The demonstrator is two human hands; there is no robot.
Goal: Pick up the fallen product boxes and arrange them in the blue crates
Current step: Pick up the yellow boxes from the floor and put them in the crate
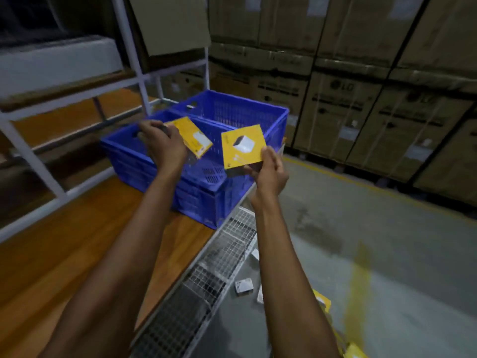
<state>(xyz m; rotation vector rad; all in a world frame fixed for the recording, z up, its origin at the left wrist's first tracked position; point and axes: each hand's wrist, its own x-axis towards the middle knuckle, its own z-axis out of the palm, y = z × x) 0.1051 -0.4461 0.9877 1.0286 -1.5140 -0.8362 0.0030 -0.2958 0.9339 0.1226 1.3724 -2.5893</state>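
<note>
2 hands apart. Left hand (162, 143) grips tilted yellow box 1 (193, 136) above blue crate (201, 200); right hand (271, 171) pinches box 2 (244, 147) by its lower corner. Risk: thin corner pinch slips, box 2 drops past crate rim onto floor (361, 215).

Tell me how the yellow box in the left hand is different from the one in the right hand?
The left box is tilted and partly hidden behind the left hand; the right box faces the camera with its front showing. The left hand wraps over the left box's end; the right hand pinches the right box by its bottom corner. Both are yellow with a white picture.
</note>
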